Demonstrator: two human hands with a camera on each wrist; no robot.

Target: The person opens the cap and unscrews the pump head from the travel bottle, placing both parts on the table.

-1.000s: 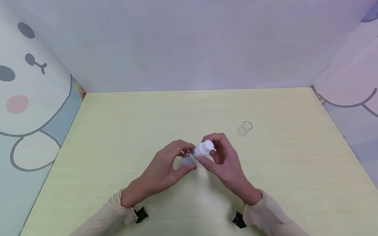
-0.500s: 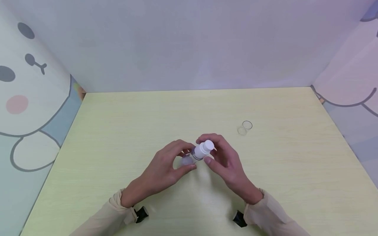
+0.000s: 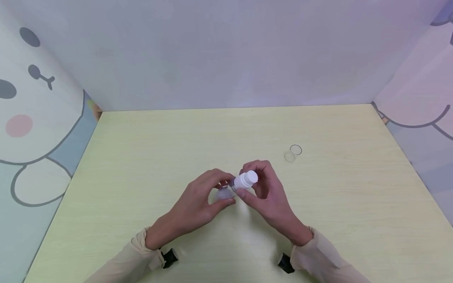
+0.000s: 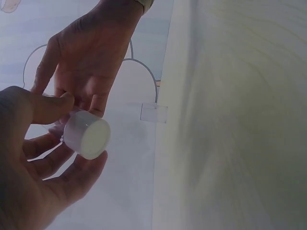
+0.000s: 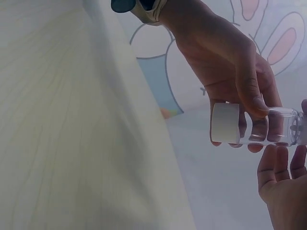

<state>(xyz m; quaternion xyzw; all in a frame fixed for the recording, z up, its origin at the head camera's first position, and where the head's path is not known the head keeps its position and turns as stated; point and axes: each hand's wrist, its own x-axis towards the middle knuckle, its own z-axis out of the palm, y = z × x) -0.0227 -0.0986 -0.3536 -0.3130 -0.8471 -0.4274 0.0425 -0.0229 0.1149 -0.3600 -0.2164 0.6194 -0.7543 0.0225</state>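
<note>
A clear bottle with a white base and a white top is tilted between both hands, its top up and to the right in the head view. My left hand grips the clear body, thumb on the near side. With thumb and fingers, my right hand pinches around the neck just below the white top. In the left wrist view, the round white base faces the camera beside my left hand. The right wrist view shows my right hand's fingertips at the bottle's neck end.
A clear, open-ended cylinder lies on the light wooden table, beyond and right of the hands. A pale wall stands behind, with cartoon-printed panels at the sides. Black devices sit at both wrists.
My right hand's thumb and fingers loosened from the neck half a second ago and have closed around it again. The white top has shifted slightly right and down. My left hand has kept its grip.
</note>
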